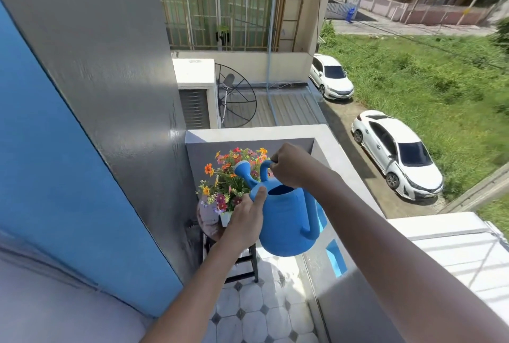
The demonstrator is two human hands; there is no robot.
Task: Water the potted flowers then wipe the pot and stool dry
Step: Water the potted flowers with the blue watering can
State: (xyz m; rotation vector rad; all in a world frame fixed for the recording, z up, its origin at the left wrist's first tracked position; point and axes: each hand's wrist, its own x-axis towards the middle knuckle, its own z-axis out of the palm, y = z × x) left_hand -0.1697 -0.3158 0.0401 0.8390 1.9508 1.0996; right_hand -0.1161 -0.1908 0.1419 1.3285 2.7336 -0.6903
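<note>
A blue plastic watering can (pixel 287 218) hangs in the air above the balcony corner, its spout head (pixel 242 168) pointing into the flowers. My right hand (pixel 289 165) grips the can's top handle. My left hand (pixel 248 214) presses flat against the can's left side, thumb near the rim. The colourful flowers (pixel 224 177) stand in a small white pot (pixel 225 218), mostly hidden behind my left hand. The pot sits on a round stool (pixel 207 218) with dark legs in the corner against the grey wall. No water stream is visible.
A grey balcony parapet (pixel 344 177) runs along the right, with blue openings low in it. A grey and blue wall (pixel 96 122) closes the left. The floor (pixel 256 315) is white tile with small grey diamonds. Far below are two white cars and grass.
</note>
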